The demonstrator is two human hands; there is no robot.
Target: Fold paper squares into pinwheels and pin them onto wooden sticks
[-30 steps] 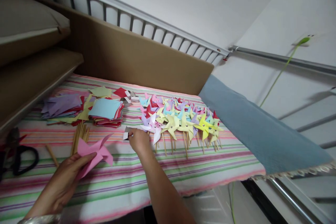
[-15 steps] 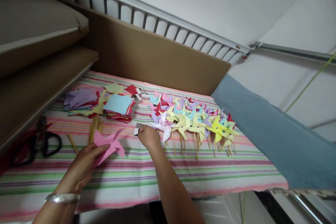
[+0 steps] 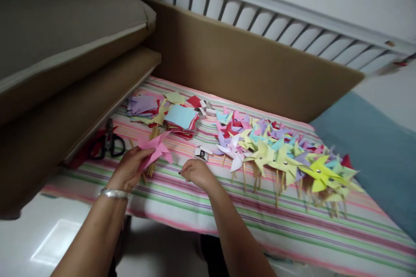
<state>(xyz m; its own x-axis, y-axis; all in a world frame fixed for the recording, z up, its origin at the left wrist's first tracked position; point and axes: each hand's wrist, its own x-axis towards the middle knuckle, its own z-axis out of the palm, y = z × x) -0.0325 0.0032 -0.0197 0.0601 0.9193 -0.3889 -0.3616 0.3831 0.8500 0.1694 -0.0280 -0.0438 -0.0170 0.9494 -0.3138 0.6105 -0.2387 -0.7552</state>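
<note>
My left hand [image 3: 130, 165] pinches a pink paper pinwheel [image 3: 156, 149] by one side, its blades folded in and no stick on it. Closed at the fingertips, my right hand [image 3: 197, 172] holds a tiny dark thing, apparently a thumbtack [image 3: 180, 172], just right of the pinwheel. Beyond that hand lies a small open white box [image 3: 202, 153] with shiny metal bits inside. Thin wooden sticks [image 3: 151, 167] lie beneath and behind the pink pinwheel. Many finished pinwheels [image 3: 264, 156] in mixed colours rest on sticks to the right.
A striped cloth [image 3: 195, 201] covers the work surface. Stacks of cut paper [image 3: 143, 107] and paper squares [image 3: 180, 117] sit at the back beside more small boxes [image 3: 206, 110]. Scissors [image 3: 108, 143] lie left, near stacked brown cushions [image 3: 97, 82]. A brown board [image 3: 247, 60] stands behind.
My right hand has drawn back from the small white box toward the pink pinwheel, now with a tiny thing in its fingertips. My left hand still holds the pinwheel. The view has shifted.
</note>
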